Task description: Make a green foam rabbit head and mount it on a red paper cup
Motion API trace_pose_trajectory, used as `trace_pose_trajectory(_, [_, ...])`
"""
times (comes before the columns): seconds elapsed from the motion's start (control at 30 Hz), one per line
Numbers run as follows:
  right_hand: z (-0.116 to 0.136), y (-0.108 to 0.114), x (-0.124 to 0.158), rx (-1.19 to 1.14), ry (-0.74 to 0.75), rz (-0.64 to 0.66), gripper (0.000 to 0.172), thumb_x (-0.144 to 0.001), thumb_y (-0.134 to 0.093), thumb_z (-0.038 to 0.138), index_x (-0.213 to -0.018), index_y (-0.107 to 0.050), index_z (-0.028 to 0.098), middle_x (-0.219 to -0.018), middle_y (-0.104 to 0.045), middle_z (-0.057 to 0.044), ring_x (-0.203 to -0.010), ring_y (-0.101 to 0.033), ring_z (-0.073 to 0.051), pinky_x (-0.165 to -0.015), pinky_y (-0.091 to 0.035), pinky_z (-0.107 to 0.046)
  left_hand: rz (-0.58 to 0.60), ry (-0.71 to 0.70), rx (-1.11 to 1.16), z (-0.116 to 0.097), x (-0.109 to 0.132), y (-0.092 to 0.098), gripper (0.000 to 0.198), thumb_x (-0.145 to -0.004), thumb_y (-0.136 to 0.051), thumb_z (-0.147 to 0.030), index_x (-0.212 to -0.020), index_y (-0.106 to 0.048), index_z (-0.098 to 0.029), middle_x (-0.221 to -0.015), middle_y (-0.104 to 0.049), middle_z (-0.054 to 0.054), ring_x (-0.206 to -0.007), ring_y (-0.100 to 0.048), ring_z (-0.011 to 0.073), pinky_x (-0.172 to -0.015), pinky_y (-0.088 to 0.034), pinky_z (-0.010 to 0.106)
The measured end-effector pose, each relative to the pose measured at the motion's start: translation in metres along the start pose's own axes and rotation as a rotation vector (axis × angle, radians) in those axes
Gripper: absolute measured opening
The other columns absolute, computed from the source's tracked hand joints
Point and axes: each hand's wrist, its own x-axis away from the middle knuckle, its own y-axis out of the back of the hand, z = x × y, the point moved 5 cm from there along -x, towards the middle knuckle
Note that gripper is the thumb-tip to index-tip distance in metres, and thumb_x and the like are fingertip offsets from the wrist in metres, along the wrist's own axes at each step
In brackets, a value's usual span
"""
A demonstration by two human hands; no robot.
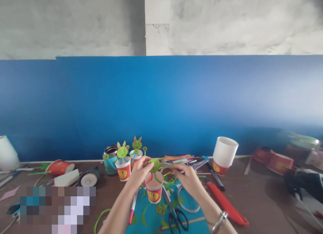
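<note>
My left hand (141,170) pinches the edge of a round green paper face (155,165). The face stands over a red and white paper cup (154,190), with thin strips running down into the cup. To the right of it, my right hand (186,177) hovers with fingers apart, holding nothing that I can see. Below lie black-handled scissors (178,220), a tape roll (188,207) and green paper scraps (160,209) on a blue sheet (143,224). Two cups with green paper animal faces (122,152) stand behind my left hand.
Stacked white cups (225,155) stand at the right, near a red-orange cutter (225,203) and a black marker (215,176). Pens and coloured strips (176,158) lie along the blue wall panel (161,106). A teal flask (110,163) and a tipped cup (60,167) are left.
</note>
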Motion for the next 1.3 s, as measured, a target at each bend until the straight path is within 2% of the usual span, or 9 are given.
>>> trace_pose_trajectory(0.17, [0.001,0.003,0.001,0.026,-0.036,-0.071,0.022,-0.071,-0.052,0.022,-0.08,-0.072,0.016,-0.075,-0.071,-0.005,-0.066,-0.061,-0.019,-0.062,-0.046,-0.028,0.038,0.034,0.041,-0.001,0.002,-0.004,0.026,-0.061,-0.073,-0.034,-0.078,-0.062,-0.018,-0.077,-0.067,0.006,-0.076,-0.063,0.0226,-0.066,-0.046,0.029])
trace_pose_trajectory(0.3, [-0.001,0.008,0.002,-0.007,-0.067,-0.096,0.033,-0.076,-0.053,0.041,-0.075,-0.071,0.014,-0.064,-0.067,-0.004,-0.063,-0.058,-0.019,-0.055,-0.042,-0.026,-0.045,0.064,0.062,0.005,0.0,0.0,0.027,-0.063,-0.07,-0.037,-0.079,-0.06,-0.019,-0.076,-0.067,0.004,-0.072,-0.064,0.0212,-0.061,-0.045,0.027])
trace_pose_trajectory(0.37, [-0.003,0.007,0.002,-0.022,-0.093,-0.035,0.037,-0.076,-0.054,0.046,-0.072,-0.069,0.013,-0.06,-0.064,-0.003,-0.059,-0.056,-0.017,-0.053,-0.04,-0.025,-0.086,0.066,0.088,0.008,-0.002,0.004,0.028,-0.064,-0.069,-0.038,-0.082,-0.058,-0.019,-0.075,-0.067,0.003,-0.07,-0.064,0.0207,-0.061,-0.046,0.027])
trace_pose_trajectory(0.5, [-0.006,0.0,0.002,0.026,-0.107,0.077,0.03,-0.073,-0.059,0.041,-0.061,-0.064,0.014,-0.052,-0.055,0.002,-0.052,-0.049,-0.013,-0.05,-0.035,-0.023,-0.109,0.058,0.135,0.011,-0.004,0.005,0.028,-0.065,-0.068,-0.038,-0.083,-0.057,-0.02,-0.075,-0.067,0.003,-0.068,-0.065,0.0209,-0.06,-0.047,0.028])
trace_pose_trajectory(0.63, [-0.001,-0.005,0.001,0.128,-0.01,0.006,0.036,-0.078,-0.053,0.038,-0.051,-0.057,0.015,-0.05,-0.047,0.002,-0.053,-0.045,-0.013,-0.05,-0.032,-0.023,-0.027,0.042,0.166,0.009,0.0,-0.006,0.025,-0.067,-0.069,-0.036,-0.081,-0.058,-0.019,-0.075,-0.067,0.003,-0.069,-0.065,0.0203,-0.063,-0.048,0.029])
trace_pose_trajectory(0.77, [0.006,-0.017,0.004,0.084,0.083,0.039,0.035,-0.081,-0.05,0.034,-0.052,-0.057,0.015,-0.055,-0.048,0.001,-0.057,-0.045,-0.013,-0.053,-0.033,-0.023,0.068,0.023,0.205,0.007,0.004,-0.02,0.023,-0.069,-0.069,-0.034,-0.082,-0.059,-0.018,-0.076,-0.067,0.003,-0.073,-0.064,0.0195,-0.069,-0.048,0.029])
trace_pose_trajectory(0.9, [0.013,-0.022,0.007,0.079,0.156,0.085,0.037,-0.082,-0.049,0.032,-0.049,-0.054,0.016,-0.054,-0.047,0.001,-0.057,-0.044,-0.014,-0.053,-0.033,-0.023,0.13,-0.019,0.26,0.004,0.006,-0.025,0.02,-0.07,-0.069,-0.032,-0.082,-0.061,-0.017,-0.076,-0.068,0.003,-0.072,-0.064,0.0186,-0.068,-0.048,0.027])
trace_pose_trajectory(1.13, [0.011,-0.019,0.007,0.097,0.15,0.085,0.034,-0.081,-0.049,0.029,-0.049,-0.052,0.016,-0.054,-0.045,0.002,-0.056,-0.041,-0.013,-0.052,-0.03,-0.022,0.133,0.0,0.292,0.004,0.007,-0.027,0.024,-0.07,-0.07,-0.03,-0.087,-0.063,-0.015,-0.078,-0.069,0.004,-0.075,-0.064,0.0192,-0.072,-0.048,0.029])
trace_pose_trajectory(1.3, [0.014,-0.022,0.009,0.099,0.174,0.099,0.03,-0.08,-0.05,0.023,-0.051,-0.055,0.016,-0.056,-0.05,0.001,-0.057,-0.044,-0.013,-0.053,-0.031,-0.023,0.146,0.022,0.274,0.004,0.008,-0.029,0.028,-0.068,-0.071,-0.033,-0.088,-0.063,-0.015,-0.077,-0.069,0.005,-0.074,-0.064,0.0203,-0.071,-0.048,0.031])
